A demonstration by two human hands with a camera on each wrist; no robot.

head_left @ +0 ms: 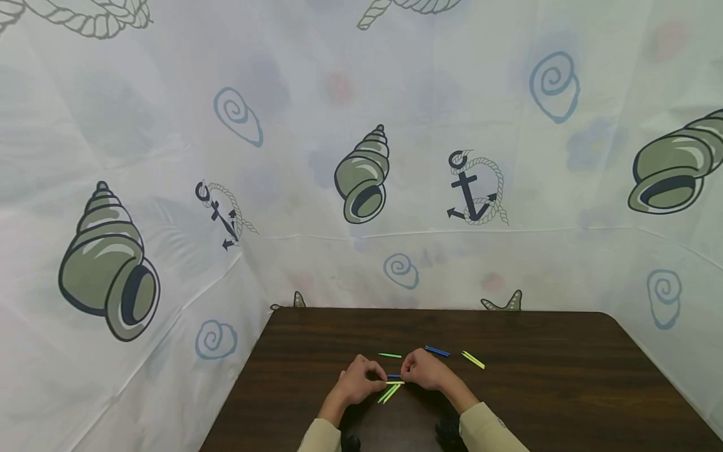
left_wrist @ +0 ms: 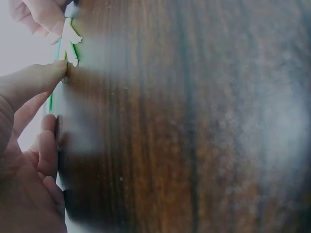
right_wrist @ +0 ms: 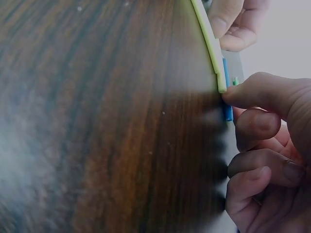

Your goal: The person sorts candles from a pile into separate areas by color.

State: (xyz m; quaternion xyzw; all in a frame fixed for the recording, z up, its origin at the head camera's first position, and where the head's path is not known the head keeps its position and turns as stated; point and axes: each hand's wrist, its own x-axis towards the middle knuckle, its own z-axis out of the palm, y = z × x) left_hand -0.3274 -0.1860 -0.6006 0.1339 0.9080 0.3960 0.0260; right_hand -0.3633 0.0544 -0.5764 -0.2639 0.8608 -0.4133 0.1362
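Several thin coloured sticks lie on the dark wooden table. My left hand (head_left: pixel 361 380) has its thumb and forefinger tips at the left end of a yellow stick (head_left: pixel 396 382), pinching it. Just beyond lies a blue stick (head_left: pixel 394 376), whose right end sits between the thumb and forefinger of my right hand (head_left: pixel 425 369). The right thumb (right_wrist: pixel 255 94) is also right at the tip of a yellow stick (right_wrist: pixel 212 43). Closer to me, a green stick (head_left: pixel 387 393) and another yellow stick (head_left: pixel 392 393) slant side by side below the hands.
Farther back lies a green stick (head_left: pixel 390 355). Blue sticks (head_left: pixel 437 351) rest beyond the right hand, and yellow sticks (head_left: pixel 473 360) lie to their right. A patterned white cloth (head_left: pixel 305 263) hangs behind the table (head_left: pixel 553 376). Dark round objects (head_left: pixel 448 433) show near the forearms.
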